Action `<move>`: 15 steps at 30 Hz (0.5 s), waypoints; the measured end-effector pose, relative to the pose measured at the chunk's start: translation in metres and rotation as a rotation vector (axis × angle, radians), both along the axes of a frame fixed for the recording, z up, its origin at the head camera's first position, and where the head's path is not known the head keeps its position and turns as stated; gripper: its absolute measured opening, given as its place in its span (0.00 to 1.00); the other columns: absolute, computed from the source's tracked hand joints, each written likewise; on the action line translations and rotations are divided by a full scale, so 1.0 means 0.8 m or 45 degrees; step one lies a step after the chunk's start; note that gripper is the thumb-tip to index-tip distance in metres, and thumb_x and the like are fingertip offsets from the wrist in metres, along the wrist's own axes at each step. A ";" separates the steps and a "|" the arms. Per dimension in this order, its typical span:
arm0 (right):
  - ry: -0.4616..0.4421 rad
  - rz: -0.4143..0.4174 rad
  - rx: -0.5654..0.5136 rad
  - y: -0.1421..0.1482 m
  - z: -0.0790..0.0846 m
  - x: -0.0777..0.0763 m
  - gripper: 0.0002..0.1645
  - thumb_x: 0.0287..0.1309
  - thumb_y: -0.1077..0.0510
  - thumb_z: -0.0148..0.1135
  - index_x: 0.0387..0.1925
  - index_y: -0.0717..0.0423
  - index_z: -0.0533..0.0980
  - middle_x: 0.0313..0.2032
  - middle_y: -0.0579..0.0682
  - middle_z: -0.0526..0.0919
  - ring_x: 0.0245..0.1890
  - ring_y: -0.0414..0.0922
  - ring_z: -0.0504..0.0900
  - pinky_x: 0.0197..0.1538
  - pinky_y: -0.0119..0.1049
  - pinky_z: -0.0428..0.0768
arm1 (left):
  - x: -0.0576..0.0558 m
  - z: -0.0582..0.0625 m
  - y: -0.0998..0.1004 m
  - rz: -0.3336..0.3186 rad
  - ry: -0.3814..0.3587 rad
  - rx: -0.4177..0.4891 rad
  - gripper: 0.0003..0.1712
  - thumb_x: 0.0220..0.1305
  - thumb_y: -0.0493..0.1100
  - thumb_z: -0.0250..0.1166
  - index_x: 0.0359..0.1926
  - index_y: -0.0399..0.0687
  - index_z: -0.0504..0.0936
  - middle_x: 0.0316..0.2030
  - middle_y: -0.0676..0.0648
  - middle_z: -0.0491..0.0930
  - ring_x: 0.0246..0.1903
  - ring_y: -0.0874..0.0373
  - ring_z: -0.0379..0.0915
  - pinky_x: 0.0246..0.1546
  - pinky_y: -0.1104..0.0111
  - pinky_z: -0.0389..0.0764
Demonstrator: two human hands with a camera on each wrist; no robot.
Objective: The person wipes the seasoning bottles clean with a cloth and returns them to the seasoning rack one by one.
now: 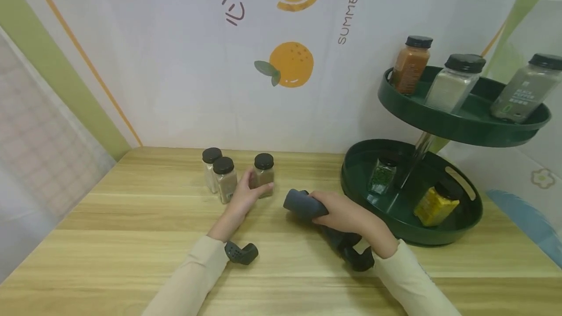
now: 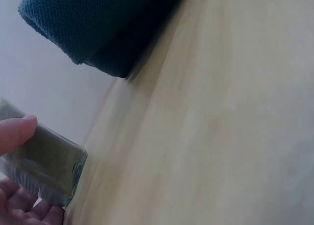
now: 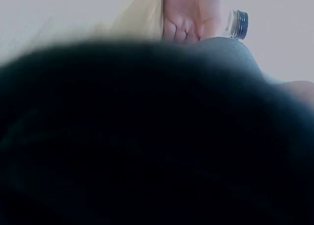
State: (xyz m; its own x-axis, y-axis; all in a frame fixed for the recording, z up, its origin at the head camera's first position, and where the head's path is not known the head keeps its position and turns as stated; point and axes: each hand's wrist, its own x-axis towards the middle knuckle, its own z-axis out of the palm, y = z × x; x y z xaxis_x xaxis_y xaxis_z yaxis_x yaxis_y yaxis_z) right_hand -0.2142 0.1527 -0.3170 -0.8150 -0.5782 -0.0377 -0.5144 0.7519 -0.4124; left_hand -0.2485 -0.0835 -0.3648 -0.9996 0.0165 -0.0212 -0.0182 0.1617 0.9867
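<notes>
One jar (image 1: 265,175) is standing on the bench (image 1: 145,238), the left hand (image 1: 248,193) curling thumb and fingers round it, presumably for steadiness; the right hand (image 1: 347,216) is gripping a rolled cloth (image 1: 302,204) near the lower tray (image 1: 432,239), apparently to prevent unrolling.

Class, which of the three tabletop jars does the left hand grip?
The rightmost jar, gripped by the left hand; the other two jars stand together farther left.
</notes>
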 end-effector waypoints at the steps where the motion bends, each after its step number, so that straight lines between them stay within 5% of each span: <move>1: 0.002 -0.003 -0.006 0.001 0.000 0.000 0.24 0.53 0.61 0.65 0.52 0.58 0.72 0.47 0.52 0.79 0.46 0.47 0.78 0.45 0.43 0.77 | 0.000 -0.001 0.000 0.002 0.015 -0.010 0.48 0.57 0.46 0.66 0.70 0.41 0.49 0.70 0.37 0.51 0.69 0.41 0.46 0.69 0.52 0.51; 8: 0.084 0.019 0.024 -0.003 -0.002 0.005 0.21 0.53 0.63 0.65 0.50 0.59 0.73 0.45 0.51 0.79 0.44 0.47 0.78 0.46 0.43 0.77 | 0.000 -0.007 -0.001 0.026 0.016 -0.047 0.43 0.55 0.49 0.67 0.66 0.40 0.58 0.66 0.36 0.60 0.66 0.41 0.54 0.66 0.50 0.58; 15: 0.120 0.023 0.077 -0.005 -0.002 0.010 0.23 0.53 0.63 0.64 0.52 0.59 0.72 0.48 0.53 0.79 0.47 0.49 0.78 0.48 0.45 0.77 | 0.006 -0.006 -0.004 0.021 -0.038 0.102 0.37 0.56 0.52 0.65 0.63 0.44 0.63 0.57 0.40 0.68 0.59 0.47 0.63 0.62 0.54 0.65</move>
